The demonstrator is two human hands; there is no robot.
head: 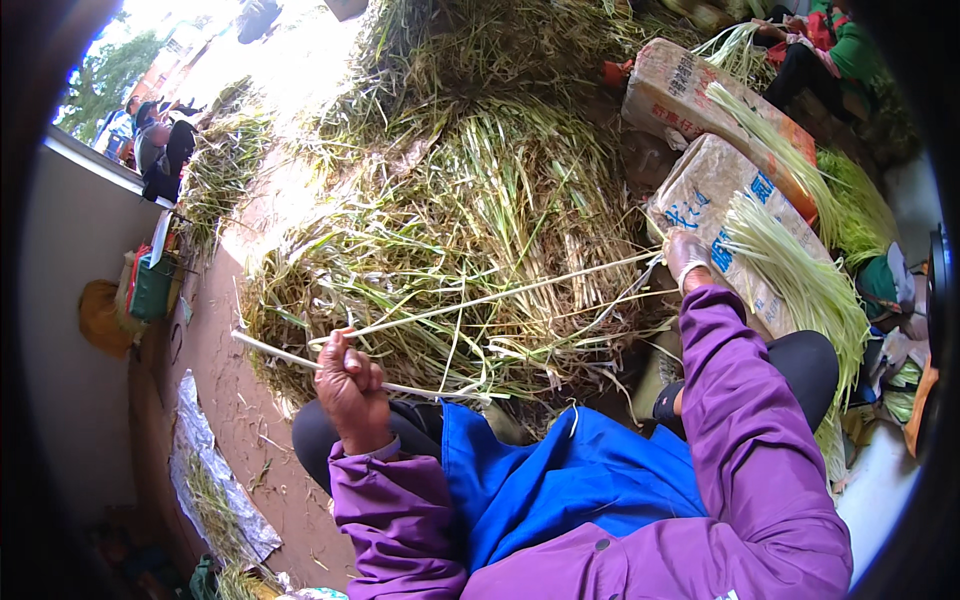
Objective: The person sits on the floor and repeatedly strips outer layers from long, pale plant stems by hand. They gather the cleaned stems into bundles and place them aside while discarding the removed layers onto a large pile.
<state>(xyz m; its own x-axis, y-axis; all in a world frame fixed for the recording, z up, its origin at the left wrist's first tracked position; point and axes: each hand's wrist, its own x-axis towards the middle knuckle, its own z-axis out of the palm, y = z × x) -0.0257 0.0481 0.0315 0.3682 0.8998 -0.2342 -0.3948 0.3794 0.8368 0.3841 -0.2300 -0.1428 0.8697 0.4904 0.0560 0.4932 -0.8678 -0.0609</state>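
Observation:
My left hand [351, 390], bare, is closed on pale plant stalks [285, 351] at the lower left of the heap. My right hand [684, 259], in a thin translucent glove, grips the far end of a long pale stalk [495, 298], which stretches slantwise between both hands. Beneath it lies a big heap of green and straw-coloured leafy stalks [495, 217]. Just right of my right hand, a bundle of trimmed pale-green stalks [795, 277] lies over a printed sack-covered block [712, 176]. A blue apron [555, 480] covers my lap.
A second printed block [675, 90] bears more pale stalks [780, 142]. A person in green [847, 52] sits at the upper right, others [154, 142] at the upper left. A silvery sheet [217, 487] with plant scraps lies on the floor at left, near a green container [152, 286].

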